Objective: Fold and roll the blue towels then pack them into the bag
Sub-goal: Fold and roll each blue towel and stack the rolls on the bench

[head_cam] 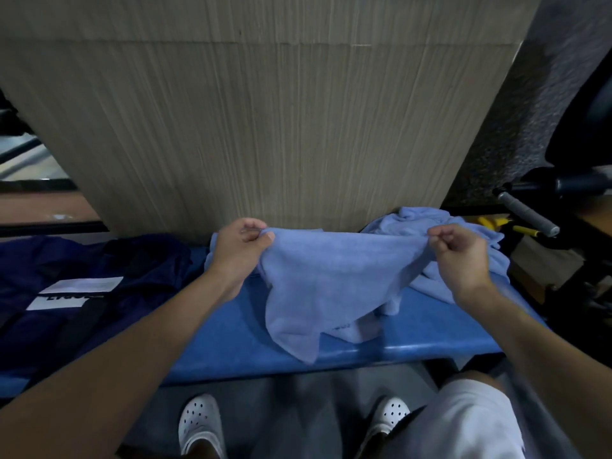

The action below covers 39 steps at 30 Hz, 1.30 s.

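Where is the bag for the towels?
In the head view, the dark blue bag lies at the left end of the blue bench, beside the left hand pinching the towel.

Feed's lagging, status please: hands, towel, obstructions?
Left hand and right hand each pinch a corner of the blue towel. It drapes unfolded onto the bench. Towel pile sits behind right hand; bag lies left.
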{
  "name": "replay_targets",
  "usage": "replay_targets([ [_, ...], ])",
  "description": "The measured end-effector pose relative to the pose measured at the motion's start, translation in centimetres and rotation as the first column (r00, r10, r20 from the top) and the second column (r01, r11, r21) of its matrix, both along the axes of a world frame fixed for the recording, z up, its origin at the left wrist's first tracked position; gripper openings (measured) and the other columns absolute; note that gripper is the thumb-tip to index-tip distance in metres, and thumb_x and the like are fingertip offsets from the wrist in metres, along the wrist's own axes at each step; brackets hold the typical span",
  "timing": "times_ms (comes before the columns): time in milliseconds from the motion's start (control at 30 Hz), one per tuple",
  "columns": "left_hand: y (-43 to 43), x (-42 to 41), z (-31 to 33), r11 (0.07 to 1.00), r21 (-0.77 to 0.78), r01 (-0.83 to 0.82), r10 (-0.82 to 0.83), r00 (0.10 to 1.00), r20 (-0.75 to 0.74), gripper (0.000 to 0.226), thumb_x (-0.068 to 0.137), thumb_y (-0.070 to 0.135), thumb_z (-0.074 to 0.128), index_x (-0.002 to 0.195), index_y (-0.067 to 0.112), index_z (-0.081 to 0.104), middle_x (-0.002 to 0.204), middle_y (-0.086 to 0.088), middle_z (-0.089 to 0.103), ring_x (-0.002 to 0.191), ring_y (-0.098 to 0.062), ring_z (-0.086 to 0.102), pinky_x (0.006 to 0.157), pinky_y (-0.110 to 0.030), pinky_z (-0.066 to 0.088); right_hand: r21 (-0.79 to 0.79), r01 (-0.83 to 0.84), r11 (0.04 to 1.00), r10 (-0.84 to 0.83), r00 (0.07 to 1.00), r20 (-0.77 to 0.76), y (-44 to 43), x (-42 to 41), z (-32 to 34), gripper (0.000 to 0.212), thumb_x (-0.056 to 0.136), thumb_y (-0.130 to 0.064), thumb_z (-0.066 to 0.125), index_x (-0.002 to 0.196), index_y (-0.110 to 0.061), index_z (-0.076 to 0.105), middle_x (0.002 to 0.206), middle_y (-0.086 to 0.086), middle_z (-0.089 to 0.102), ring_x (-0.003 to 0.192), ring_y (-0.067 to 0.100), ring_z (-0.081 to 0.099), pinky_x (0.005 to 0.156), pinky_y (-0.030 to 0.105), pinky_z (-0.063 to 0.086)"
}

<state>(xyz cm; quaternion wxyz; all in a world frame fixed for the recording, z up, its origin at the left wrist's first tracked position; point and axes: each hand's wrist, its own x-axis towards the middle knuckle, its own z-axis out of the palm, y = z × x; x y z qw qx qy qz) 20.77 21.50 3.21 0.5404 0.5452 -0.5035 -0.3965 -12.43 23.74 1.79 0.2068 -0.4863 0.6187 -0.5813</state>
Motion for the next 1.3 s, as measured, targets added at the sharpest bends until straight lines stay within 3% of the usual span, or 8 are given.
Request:
replay_targets([
  [233,0.5,1.0,4.0,0.994,-0.101,-0.05,0.05,0.999,-0.007,0.021,0.09,0.003,0.065,0.082,0.021,0.071,0.083,0.002,0.071,0.074,-0.003,0.064,0.075,-0.023,0.054,-0.001,-0.007,1.0,0.007,0.997,0.075,0.7,-0.2,3.4,0.014,0.092,0.002,0.058,0.095,-0.007,0.069,0.079,0.0,0.066,0.073,0.003,0.06,0.074,0.024,0.05],
  [400,0.3,2.0,7.0,0.988,-0.145,-0.06,0.057,0.998,-0.027,0.019,0.089,0.003,0.068,0.089,0.022,0.07,0.085,0.0,0.071,0.071,-0.002,0.064,0.071,-0.021,0.053,-0.045,-0.083,0.996,0.087,0.992,0.091,1.3,0.3,6.3,0.026,0.084,0.006,0.066,0.104,-0.01,0.064,0.081,-0.002,0.064,0.075,0.007,0.06,0.067,0.012,0.052],
  [700,1.5,3.1,8.8,0.987,-0.151,-0.059,0.068,0.996,0.056,0.016,0.091,0.003,0.065,0.086,0.017,0.067,0.077,-0.001,0.067,0.054,0.0,0.059,0.048,-0.015,0.047,-0.009,-0.15,0.989,0.144,0.961,-0.235,1.5,0.7,8.4,0.029,0.092,-0.002,0.056,0.077,-0.028,0.054,0.069,0.008,0.053,0.069,0.022,0.05,0.067,0.054,0.051],
  [833,1.6,3.6,8.3,0.994,0.061,0.095,-0.095,0.995,0.01,0.027,0.091,-0.006,0.06,0.115,0.005,0.065,0.09,-0.004,0.065,0.073,-0.009,0.061,0.055,-0.013,0.05,-0.004,-0.157,0.988,0.153,0.97,-0.189,2.0,1.8,9.0,0.024,0.093,-0.002,0.058,0.08,-0.02,0.049,0.065,0.011,0.045,0.067,0.024,0.047,0.062,0.044,0.047],
  [933,1.6,4.2,8.0,0.984,0.08,0.161,-0.165,0.985,0.044,0.046,0.085,-0.014,0.06,0.127,0.006,0.058,0.101,-0.005,0.065,0.086,-0.011,0.062,0.061,-0.012,0.051,-0.02,-0.153,0.988,0.15,0.982,-0.116,2.1,2.1,9.3,0.012,0.094,-0.003,0.058,0.092,-0.015,0.057,0.069,0.013,0.052,0.07,0.023,0.046,0.065,0.039,0.044],
  [1067,1.4,4.4,8.1,0.993,0.009,0.118,-0.117,0.976,0.182,0.043,0.086,-0.013,0.061,0.125,0.004,0.061,0.101,0.0,0.065,0.089,-0.005,0.06,0.064,-0.007,0.049,0.022,-0.121,0.992,0.122,0.992,-0.044,2.0,2.1,9.8,0.012,0.098,-0.01,0.055,0.102,-0.008,0.066,0.089,0.01,0.067,0.087,0.018,0.058,0.08,0.039,0.051],
  [1200,1.0,4.6,8.3,0.996,-0.016,0.092,-0.084,0.958,0.274,0.03,0.088,-0.006,0.065,0.115,0.006,0.066,0.094,0.002,0.065,0.087,-0.005,0.059,0.082,-0.016,0.048,0.06,-0.113,0.992,0.113,0.994,0.003,1.9,1.9,10.3,0.018,0.098,-0.012,0.054,0.106,-0.006,0.069,0.102,0.016,0.07,0.101,0.023,0.063,0.094,0.045,0.051],
  [1300,1.1,4.2,8.6,0.993,-0.072,0.094,-0.072,0.96,0.27,0.018,0.089,-0.004,0.064,0.1,0.009,0.068,0.087,0.003,0.067,0.081,-0.005,0.061,0.071,-0.007,0.047,0.06,-0.146,0.988,0.145,0.989,0.019,2.5,1.8,10.6,0.017,0.096,-0.01,0.058,0.105,-0.001,0.069,0.098,0.015,0.068,0.096,0.019,0.061,0.091,0.042,0.052],
])
